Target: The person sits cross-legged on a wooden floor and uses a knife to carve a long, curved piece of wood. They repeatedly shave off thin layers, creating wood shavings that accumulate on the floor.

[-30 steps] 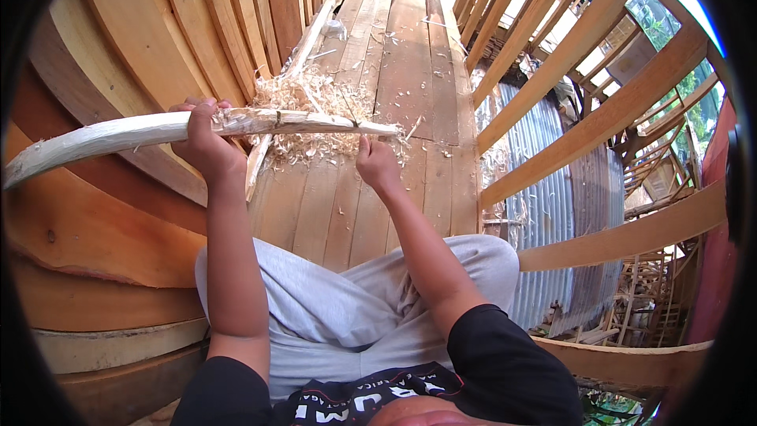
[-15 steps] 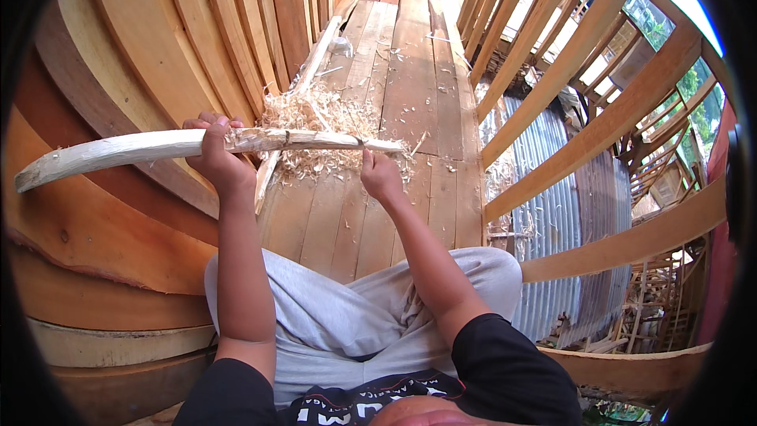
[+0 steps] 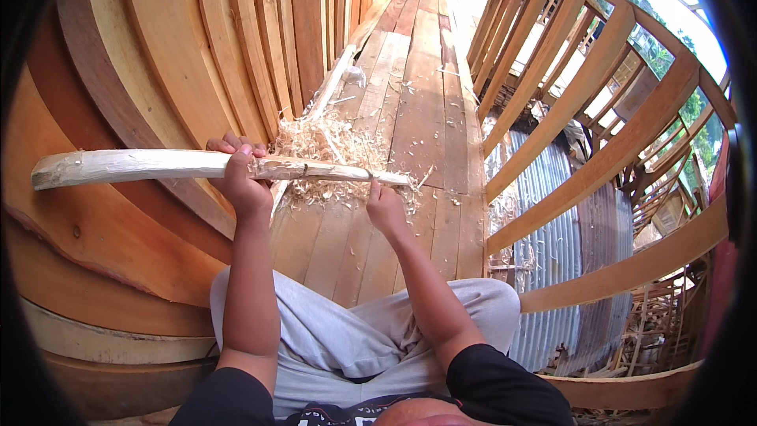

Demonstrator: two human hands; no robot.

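Observation:
A long, pale wooden pole (image 3: 150, 164), stripped of bark and slightly curved, lies crosswise in front of me. My left hand (image 3: 243, 173) is closed around its middle, where rough tan patches show on the wood. Near the thinner right end, my right hand (image 3: 386, 207) is closed just under the pole. A thin dark edge crosses the wood right above those fingers, but what the hand grips is too small to make out. Curled wood shavings (image 3: 331, 142) lie heaped on the floor beyond and beneath the pole.
Upright boards (image 3: 177, 71) form a wall on my left. A slatted wooden railing (image 3: 583, 134) runs along the right, with corrugated metal sheets (image 3: 544, 244) below it. Another pale pole (image 3: 335, 79) lies along the wall base on the plank floor (image 3: 418, 110). My crossed legs (image 3: 355, 331) are nearby.
The whole view has shifted, so the scene sits lower. The pole's left end now looks higher relative to its right end. Both hands keep their closed holds.

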